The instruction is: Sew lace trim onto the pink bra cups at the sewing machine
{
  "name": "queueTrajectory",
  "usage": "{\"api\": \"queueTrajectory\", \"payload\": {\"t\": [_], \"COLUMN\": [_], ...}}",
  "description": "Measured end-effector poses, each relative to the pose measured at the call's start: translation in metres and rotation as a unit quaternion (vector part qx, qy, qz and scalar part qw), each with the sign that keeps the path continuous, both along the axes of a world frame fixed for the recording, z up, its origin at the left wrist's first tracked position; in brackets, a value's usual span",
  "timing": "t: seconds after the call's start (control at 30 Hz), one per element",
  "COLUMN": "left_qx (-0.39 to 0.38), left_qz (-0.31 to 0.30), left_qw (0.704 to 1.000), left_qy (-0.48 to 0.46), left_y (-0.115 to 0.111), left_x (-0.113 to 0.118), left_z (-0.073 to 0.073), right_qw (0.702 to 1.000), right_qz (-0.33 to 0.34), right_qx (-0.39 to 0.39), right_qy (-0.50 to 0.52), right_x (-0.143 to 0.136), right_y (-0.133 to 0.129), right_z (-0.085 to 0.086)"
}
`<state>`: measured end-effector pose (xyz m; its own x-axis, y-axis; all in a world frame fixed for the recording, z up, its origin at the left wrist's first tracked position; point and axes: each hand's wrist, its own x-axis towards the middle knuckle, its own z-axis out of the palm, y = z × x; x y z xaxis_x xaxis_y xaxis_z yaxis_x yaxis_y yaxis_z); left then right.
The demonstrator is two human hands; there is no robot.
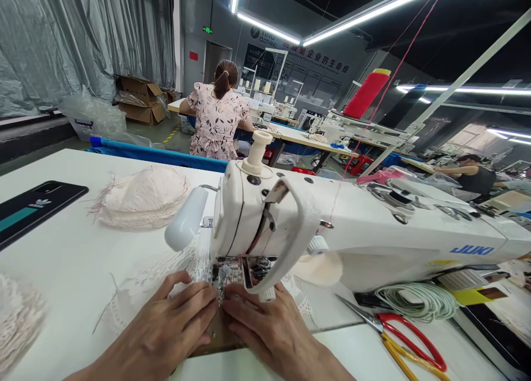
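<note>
A white sewing machine (357,215) stands before me, with its needle area low at the front. White lace fabric (188,262) lies under the presser foot and spreads out to the left. My left hand (174,314) holds the lace just left of the needle, fingers bent and close together. On the other side my right hand (269,320) presses on the work, its fingertips partly behind the machine's white curved guard (305,226). The two hands almost meet at the foot. A skin-toned cup-shaped piece (319,267) lies behind my right hand.
A stack of lace-covered cups (143,198), another lace pile (19,317) and a phone (37,207) are on the left. Red-and-yellow-handled scissors (390,331) and a coiled pale cord (417,301) lie right. A red thread cone (367,93) stands behind. A person (219,110) sits ahead.
</note>
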<state>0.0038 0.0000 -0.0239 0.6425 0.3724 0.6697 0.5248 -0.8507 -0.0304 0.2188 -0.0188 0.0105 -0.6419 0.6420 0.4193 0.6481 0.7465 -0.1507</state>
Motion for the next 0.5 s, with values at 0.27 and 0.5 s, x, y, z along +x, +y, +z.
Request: {"api": "queueTrajectory", "payload": {"t": [0.27, 0.5], "left_qx": [-0.015, -0.045], "left_qz": [0.000, 0.000], "left_qw": [1.000, 0.998], "left_qy": [-0.003, 0.032], "left_y": [0.0003, -0.0005], "left_x": [0.0009, -0.0011], "left_z": [0.0014, -0.0007], "right_qw": [1.000, 1.000], "right_qz": [0.008, 0.007], "right_qx": [-0.016, -0.011], "right_qy": [-0.004, -0.006], "right_x": [-0.0002, 0.0016], "right_y": [0.0015, 0.0003], "right_z": [0.0032, 0.0029]}}
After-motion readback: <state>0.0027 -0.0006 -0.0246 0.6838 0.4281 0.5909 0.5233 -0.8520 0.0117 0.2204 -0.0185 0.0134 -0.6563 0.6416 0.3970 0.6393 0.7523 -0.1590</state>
